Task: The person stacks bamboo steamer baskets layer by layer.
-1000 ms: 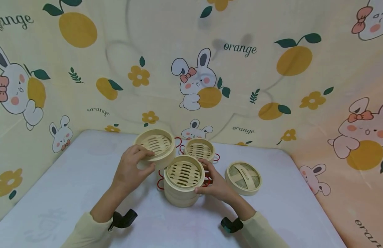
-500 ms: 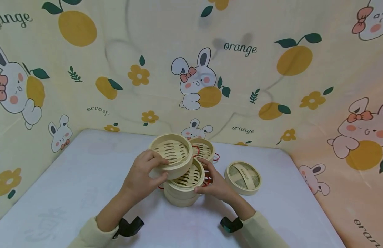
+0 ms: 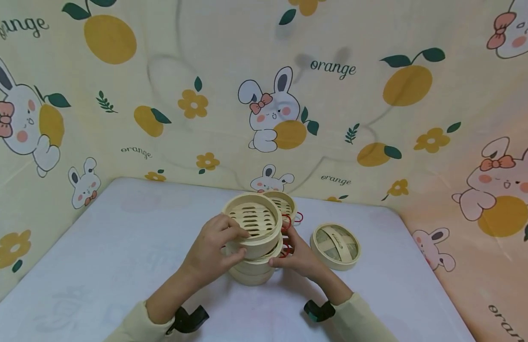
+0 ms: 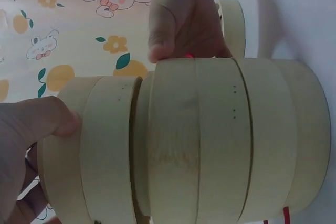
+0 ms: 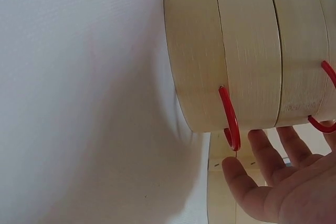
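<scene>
My left hand (image 3: pixel 216 244) pinches the near left rim of a round bamboo steamer basket (image 3: pixel 264 243), thumb outside and fingers over the slotted floor. This basket is slightly tilted over a lower stack of steamer baskets (image 3: pixel 252 275); a narrow gap shows between them in the left wrist view. My right hand (image 3: pixel 300 254) holds the stack's right side, thumb at the front and fingers round the back. In the right wrist view its fingertips (image 5: pixel 257 137) meet the stack wall beside red loop handles (image 5: pixel 230 119).
Another small steamer basket (image 3: pixel 286 203) with a red loop stands behind, partly hidden. A woven bamboo lid (image 3: pixel 335 247) lies to the right. All rest on a white-covered table (image 3: pixel 118 237) before a rabbit-and-orange printed cloth (image 3: pixel 221 57).
My left hand has carried its basket rightward and down, from beside the stack to over its top. The right hand keeps its place on the stack.
</scene>
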A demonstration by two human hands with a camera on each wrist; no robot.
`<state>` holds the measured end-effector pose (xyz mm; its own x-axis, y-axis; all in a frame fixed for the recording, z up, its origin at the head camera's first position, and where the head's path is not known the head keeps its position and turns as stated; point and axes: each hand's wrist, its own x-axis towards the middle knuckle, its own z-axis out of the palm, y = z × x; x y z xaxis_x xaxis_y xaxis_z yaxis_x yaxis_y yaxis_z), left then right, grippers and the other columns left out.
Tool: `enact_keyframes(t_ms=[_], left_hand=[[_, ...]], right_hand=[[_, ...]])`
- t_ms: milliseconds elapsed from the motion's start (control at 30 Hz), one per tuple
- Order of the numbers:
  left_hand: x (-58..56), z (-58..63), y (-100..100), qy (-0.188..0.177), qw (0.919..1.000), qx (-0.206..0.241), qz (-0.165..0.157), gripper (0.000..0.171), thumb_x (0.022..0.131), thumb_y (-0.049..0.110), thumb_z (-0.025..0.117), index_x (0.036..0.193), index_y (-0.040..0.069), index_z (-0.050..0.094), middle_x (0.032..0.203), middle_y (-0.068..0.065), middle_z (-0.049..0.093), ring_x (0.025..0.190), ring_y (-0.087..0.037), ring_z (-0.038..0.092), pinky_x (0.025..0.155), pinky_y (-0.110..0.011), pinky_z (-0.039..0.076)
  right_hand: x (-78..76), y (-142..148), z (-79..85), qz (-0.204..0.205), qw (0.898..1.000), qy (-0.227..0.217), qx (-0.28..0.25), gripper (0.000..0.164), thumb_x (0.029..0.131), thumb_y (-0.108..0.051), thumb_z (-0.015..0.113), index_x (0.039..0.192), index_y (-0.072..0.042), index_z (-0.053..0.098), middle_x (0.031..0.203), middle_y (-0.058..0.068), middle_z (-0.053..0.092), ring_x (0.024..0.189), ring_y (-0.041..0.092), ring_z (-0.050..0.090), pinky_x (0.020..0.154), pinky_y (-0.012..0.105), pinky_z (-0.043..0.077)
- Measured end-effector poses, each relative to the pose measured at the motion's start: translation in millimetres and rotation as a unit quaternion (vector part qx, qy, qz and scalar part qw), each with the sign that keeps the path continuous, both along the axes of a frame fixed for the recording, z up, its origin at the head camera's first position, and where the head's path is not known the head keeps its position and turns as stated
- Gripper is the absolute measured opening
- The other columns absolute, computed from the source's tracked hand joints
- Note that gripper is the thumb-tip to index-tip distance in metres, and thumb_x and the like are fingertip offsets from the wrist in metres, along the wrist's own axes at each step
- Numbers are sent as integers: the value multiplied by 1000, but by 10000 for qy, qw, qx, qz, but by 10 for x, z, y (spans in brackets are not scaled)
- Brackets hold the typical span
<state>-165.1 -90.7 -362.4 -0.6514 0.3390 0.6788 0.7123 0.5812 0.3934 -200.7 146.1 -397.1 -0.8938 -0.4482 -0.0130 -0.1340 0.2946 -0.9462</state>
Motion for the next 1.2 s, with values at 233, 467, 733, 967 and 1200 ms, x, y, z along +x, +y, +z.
enact_keyframes(t_ms=[233,467,733,967,1200], left_hand=[[6,-10,36,-35,10000,-85,-24,23,67,19,69,89,21,64,89,9,51,86,-9,46,82,-31,38],[10,-28,56,57,9997,-207,-92,23,66,20,70,88,20,64,88,8,50,87,-9,46,81,-30,40],[12,-57,59,103,9995,-260,-127,22,67,19,70,88,20,64,87,9,50,86,-9,46,80,-30,40],[5,-77,61,194,9994,-285,-92,21,66,20,69,87,21,65,86,10,50,84,-6,44,76,-25,40],[-1,-75,64,263,9990,-347,-57,22,65,20,69,87,21,64,86,10,50,85,-6,45,77,-26,41]], right_hand=[[-2,0,3,-36,9998,-135,128,86,65,-17,76,133,-26,23,125,9,40,107,26,47,81,32,46],[-95,43,-178,131,9997,28,-197,85,65,-12,76,132,-28,25,123,10,43,100,22,51,81,39,45],[-144,53,-271,154,9992,200,-294,84,64,-16,77,130,-30,28,123,4,45,101,22,51,82,38,44],[-125,47,-236,65,9998,33,-188,86,64,-15,77,131,-30,26,123,6,43,101,22,51,80,34,46],[-22,7,-57,122,9996,36,-233,86,65,-12,76,133,-22,24,122,12,43,99,23,51,81,39,44]])
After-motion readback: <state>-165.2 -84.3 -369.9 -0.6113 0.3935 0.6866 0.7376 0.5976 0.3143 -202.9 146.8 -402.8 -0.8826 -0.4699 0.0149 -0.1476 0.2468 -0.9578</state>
